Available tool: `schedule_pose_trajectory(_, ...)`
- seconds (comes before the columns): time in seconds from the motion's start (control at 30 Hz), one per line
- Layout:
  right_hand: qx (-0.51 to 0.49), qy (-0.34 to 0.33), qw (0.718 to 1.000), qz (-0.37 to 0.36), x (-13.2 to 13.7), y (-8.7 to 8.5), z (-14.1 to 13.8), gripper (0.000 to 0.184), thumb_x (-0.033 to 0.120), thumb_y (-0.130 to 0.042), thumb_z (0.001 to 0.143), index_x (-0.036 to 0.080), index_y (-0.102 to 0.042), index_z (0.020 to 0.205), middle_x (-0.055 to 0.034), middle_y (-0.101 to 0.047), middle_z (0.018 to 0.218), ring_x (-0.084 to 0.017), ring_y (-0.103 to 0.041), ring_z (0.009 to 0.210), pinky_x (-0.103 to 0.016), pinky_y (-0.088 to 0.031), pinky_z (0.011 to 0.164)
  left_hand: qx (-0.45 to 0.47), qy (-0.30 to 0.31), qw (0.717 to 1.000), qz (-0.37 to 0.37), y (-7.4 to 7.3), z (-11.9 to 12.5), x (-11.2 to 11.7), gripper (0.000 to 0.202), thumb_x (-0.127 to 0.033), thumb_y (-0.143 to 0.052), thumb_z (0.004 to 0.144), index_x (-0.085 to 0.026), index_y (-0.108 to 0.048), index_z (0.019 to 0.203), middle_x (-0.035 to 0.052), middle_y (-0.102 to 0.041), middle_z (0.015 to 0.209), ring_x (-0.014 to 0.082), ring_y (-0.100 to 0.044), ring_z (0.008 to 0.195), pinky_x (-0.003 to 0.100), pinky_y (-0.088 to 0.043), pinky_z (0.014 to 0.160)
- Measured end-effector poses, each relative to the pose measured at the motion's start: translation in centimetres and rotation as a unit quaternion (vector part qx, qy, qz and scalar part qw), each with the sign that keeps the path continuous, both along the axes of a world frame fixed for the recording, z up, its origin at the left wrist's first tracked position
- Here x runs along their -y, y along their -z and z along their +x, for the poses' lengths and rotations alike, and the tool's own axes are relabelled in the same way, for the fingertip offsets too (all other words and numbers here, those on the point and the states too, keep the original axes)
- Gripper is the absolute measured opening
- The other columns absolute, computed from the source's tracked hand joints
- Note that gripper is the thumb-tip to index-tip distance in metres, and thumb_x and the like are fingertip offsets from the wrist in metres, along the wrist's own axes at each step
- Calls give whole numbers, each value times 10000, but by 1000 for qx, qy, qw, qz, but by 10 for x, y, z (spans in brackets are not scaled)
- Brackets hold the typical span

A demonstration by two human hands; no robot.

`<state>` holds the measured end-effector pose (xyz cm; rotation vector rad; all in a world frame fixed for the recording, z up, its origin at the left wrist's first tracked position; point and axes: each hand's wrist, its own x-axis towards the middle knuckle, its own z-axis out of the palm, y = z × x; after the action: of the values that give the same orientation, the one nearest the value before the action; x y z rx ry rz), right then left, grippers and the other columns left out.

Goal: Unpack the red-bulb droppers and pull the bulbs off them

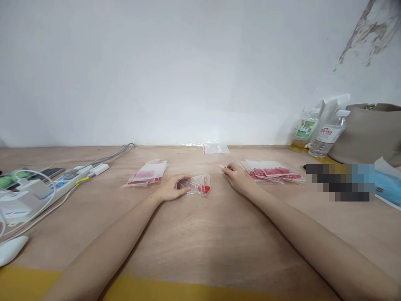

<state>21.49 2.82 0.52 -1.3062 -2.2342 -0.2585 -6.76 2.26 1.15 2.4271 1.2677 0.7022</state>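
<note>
A small clear zip bag (196, 184) with a few red pieces (204, 188) at its right end lies at the middle of the table. The fingers and thumb of my left hand (173, 187) curl round the bag's left end. To the right of it my right hand (236, 177) is closed in a pinch; a pale, thin edge and a bit of red show at the fingertips, too small to name. Just behind and beside that hand lies a pile of zip bags with red pieces (272, 172). Another pile of such bags (148, 172) lies beyond my left hand.
Flat plastic bags (216, 149) lie against the wall. At the left are a power strip (67, 182) with chargers and cables, a phone (53, 172) and a white mouse (11, 250). Two bottles (328, 133), a beige bag (366, 131) and a blue package (388, 184) stand or lie right.
</note>
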Motion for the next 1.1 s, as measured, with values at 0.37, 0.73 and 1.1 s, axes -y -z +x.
schedule_pose_trajectory(0.37,98,40,994,-13,1,0,-6,249,367,-509,807,138,-566,884,-130,-501,997,-231,-492,888,-351,-357,746,-8,-6,1000,-2,-1,2,1,414,-375,-549,730,-177,-540,1093,53,-595,1059,166,-560,821,258,-468,654)
schedule_pose_trajectory(0.73,-47,27,999,-1,13,-4,-6,401,511,-528,732,192,-594,967,-98,-554,977,-245,-469,944,-400,-298,814,-6,1,1000,2,-2,1,1,423,-395,-542,733,-181,-540,1098,54,-591,1081,186,-560,883,273,-473,691)
schedule_pose_trajectory(1.1,-127,-178,968,-120,29,-4,-44,177,343,-645,697,255,-673,848,-4,-636,852,-168,-527,893,-299,-355,797,-37,68,997,1,-5,4,6,500,-381,-532,756,-217,-457,1222,62,-545,1173,208,-537,976,330,-431,842)
